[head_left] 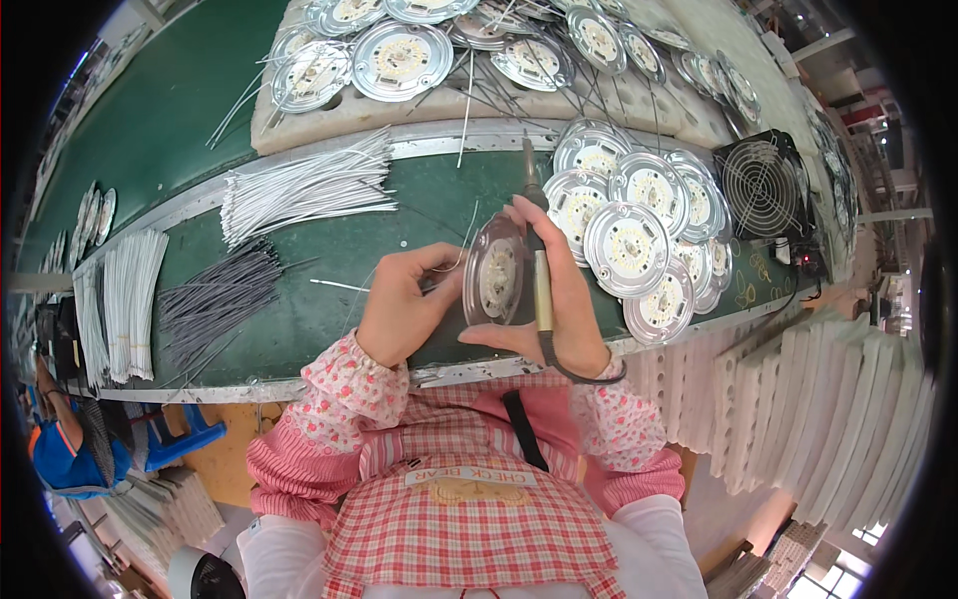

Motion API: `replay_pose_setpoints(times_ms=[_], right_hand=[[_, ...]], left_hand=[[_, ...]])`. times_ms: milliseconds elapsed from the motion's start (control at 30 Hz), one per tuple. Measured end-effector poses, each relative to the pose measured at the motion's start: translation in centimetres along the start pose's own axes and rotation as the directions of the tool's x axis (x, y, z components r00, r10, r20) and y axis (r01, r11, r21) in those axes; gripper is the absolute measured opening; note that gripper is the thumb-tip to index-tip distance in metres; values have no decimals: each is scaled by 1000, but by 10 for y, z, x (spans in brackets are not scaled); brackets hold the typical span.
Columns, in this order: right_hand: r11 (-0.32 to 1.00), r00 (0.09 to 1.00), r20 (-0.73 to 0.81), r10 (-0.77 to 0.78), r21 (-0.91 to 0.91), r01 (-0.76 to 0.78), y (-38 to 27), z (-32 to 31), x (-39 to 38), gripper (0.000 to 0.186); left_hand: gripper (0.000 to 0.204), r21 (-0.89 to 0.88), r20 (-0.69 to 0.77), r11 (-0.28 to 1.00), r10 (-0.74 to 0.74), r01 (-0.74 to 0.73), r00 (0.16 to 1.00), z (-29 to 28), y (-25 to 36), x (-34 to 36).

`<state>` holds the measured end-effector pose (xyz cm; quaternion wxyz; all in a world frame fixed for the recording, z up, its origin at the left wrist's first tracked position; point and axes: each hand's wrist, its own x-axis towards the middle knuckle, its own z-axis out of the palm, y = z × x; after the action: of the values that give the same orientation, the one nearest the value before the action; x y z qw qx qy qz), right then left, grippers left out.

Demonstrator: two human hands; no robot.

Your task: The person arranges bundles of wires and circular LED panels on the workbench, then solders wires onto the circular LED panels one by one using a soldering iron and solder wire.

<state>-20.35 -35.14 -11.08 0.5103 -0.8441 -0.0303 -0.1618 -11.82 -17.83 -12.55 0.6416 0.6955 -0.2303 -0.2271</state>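
Note:
Between my hands, a round LED light board (498,281) with a clear rim stands tilted nearly on edge. My right hand (571,314) holds it between thumb and fingers, and also keeps a soldering iron (542,290) against the palm. The iron's metal tip points away from me, and its dark cord hangs by my wrist. My left hand (399,304) is closed in a pinch at the board's left side, with a thin wire (471,232) arching up from the fingertips. A white wire (337,286) sticks out to the left behind that hand.
White wires (309,190) and dark grey wires (220,299) lie bundled on the green bench at left. Overlapping LED boards (631,250) are heaped at right beside a black fan (760,187). More boards rest on a pale foam slab (349,118) at the back.

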Motion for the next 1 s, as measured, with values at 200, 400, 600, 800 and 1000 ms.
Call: replay_pose_setpoints(times_ms=[200,400,600,800,1000], right_hand=[[930,989,-148,9,-363,-63,-16,23,-7,115],[859,992,-128,-7,-508,-59,-8,16,-20,98],[818,980,-138,-141,-575,37,-4,6,-32,57],[993,984,-139,114,41,-110,-13,-19,-48,18],[998,998,5,61,-19,-61,-10,-31,-44,18]], left_hand=[[33,408,-160,913,65,6,985,11,18,2],[28,739,-155,669,272,-71,950,1,25,11],[21,525,140,813,211,-253,967,-24,6,-12],[15,549,280,744,265,-381,922,-32,9,-8],[10,582,304,717,244,-382,921,-30,14,-7]])
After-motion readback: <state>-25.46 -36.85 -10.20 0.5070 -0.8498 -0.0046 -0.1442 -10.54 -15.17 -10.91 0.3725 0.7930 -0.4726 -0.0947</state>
